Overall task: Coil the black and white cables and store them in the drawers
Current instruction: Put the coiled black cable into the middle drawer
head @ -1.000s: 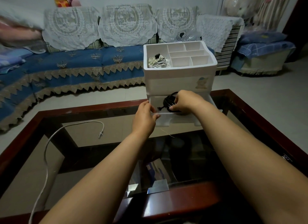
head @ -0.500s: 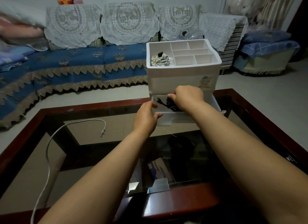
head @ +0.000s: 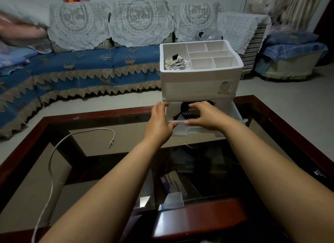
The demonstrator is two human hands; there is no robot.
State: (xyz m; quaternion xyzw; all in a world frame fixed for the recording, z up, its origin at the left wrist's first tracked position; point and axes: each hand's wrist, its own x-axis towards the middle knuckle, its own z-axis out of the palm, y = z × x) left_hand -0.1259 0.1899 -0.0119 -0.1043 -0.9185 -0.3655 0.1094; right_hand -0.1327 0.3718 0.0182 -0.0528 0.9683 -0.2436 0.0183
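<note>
Black cable (head: pixel 191 110) coiled in open drawer (head: pixel 233 114); both hands (head: pixel 159 123) (head: pixel 204 116) relaxed on its front; glass table (head: pixel 101 163).

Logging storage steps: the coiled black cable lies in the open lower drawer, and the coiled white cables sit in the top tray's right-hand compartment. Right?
Not quite. In the head view the coiled white cables sit in the top tray's left-hand compartment. The coiled black cable does lie in the open lower drawer.

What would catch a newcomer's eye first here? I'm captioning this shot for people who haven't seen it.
Most striking is the white organizer at the table's far edge, its bottom drawer pulled out with a coiled black cable inside. Both hands, left and right, are at the drawer's front. A white cable trails loose across the glass table on the left.
</note>
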